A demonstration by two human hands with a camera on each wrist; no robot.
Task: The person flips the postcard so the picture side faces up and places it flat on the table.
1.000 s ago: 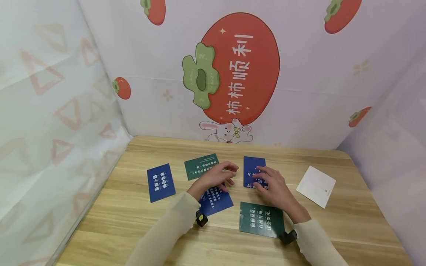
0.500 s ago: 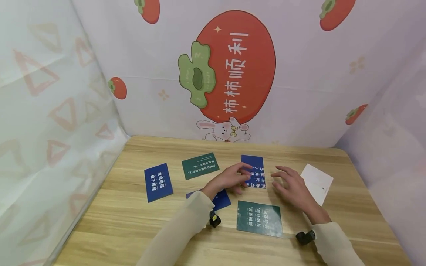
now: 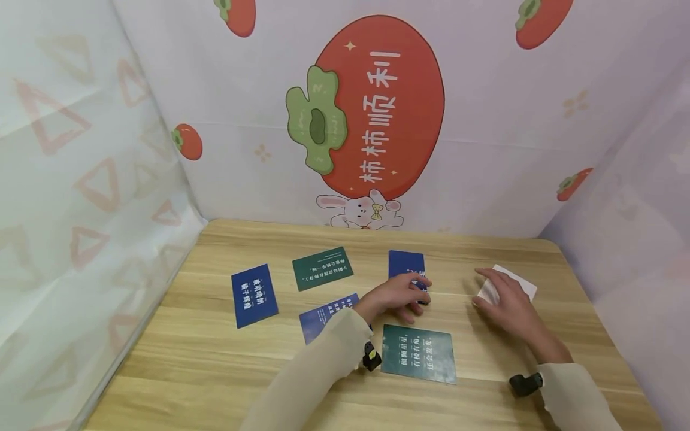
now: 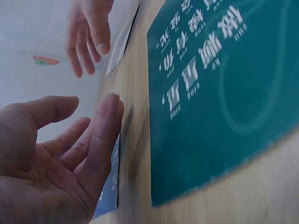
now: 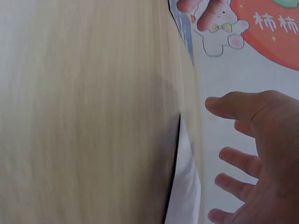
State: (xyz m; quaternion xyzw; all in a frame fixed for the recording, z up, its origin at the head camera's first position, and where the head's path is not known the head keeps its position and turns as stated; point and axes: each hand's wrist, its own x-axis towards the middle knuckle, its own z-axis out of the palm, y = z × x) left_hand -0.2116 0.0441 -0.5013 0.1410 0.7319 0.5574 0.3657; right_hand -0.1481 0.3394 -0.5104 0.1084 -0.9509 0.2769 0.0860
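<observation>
My left hand [image 3: 396, 296] is over the near part of a blue card [image 3: 405, 261] with white writing, its fingers relaxed and holding nothing. In the left wrist view a green card [image 4: 210, 98] lies beside that hand. Over on the right, my right hand [image 3: 509, 306] hovers at a white card [image 3: 521, 284] and hides part of it. Its fingers are spread in the right wrist view, with a gap between them and the white card [image 5: 185, 191].
A second blue card [image 3: 255, 296] lies at the left, and another green card [image 3: 323, 269] is at the back. A third blue card [image 3: 315, 323] is partly under the left sleeve [image 3: 318, 365]. All lie on a wooden table [image 3: 178, 359] before a printed cloth [image 3: 485, 120].
Both hands have moved right. My left hand has come from the left-hand cards to the back blue card; my right hand has left that card for the white one.
</observation>
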